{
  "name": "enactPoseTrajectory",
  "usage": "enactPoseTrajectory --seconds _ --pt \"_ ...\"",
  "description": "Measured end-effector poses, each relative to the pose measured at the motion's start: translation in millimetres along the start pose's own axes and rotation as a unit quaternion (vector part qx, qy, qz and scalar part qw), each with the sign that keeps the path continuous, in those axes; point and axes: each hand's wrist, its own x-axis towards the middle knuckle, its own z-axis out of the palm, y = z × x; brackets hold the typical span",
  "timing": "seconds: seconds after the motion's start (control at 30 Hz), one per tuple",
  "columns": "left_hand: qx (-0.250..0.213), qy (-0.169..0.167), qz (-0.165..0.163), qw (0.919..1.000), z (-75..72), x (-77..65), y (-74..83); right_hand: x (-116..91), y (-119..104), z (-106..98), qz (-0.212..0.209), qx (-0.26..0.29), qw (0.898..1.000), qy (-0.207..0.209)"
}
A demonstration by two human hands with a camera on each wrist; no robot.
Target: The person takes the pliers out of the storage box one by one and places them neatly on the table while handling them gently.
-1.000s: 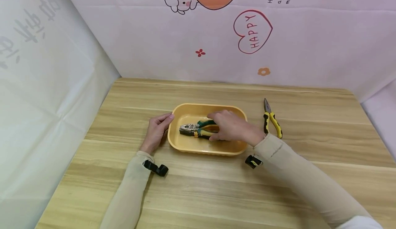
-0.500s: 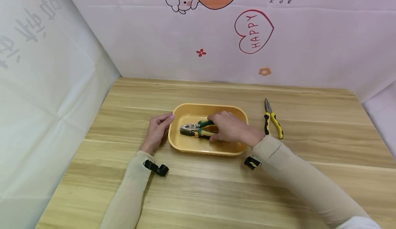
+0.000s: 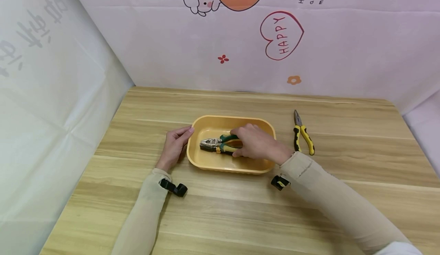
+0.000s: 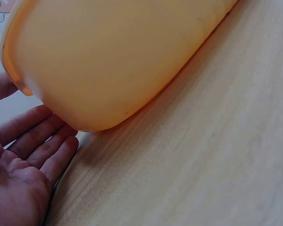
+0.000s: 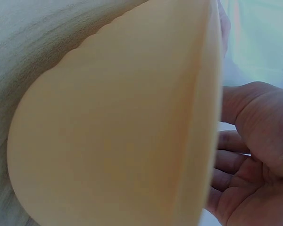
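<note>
- L arm [image 3: 141, 216] slopes up from the bottom, leaning a bit R.
- L hand [image 3: 174, 146]: fingers [image 4: 33, 136] straight, side by side; thumb [image 4: 1, 87] set apart.
- R arm [image 3: 343, 203] slants in from bottom R.
- R hand [image 3: 256, 142]: back up, thumb & fingers bent in a grip, w/ a gap btwn.

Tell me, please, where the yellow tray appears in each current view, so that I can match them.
Head: the yellow tray sits just below the centre.
Left wrist: it fills the upper left and top centre.
Right wrist: it fills the centre, reaching the top and bottom edges.
Shared landmark: the wooden table beneath it.
</note>
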Motion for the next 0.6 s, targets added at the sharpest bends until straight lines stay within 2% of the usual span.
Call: enactPoseTrajectory --seconds 0.33,0.6 --pt "-0.003 0.001 0.001 1.0000 -0.6 1.6 -3.0 -3.1 -0.5 0.2 -0.002 -0.001 1.000 0.009" --pt "-0.004 0.007 -0.005 1.0000 -0.4 1.0 -1.7 -8.1 1.2 -2.2 -0.007 0.004 0.999 0.039"
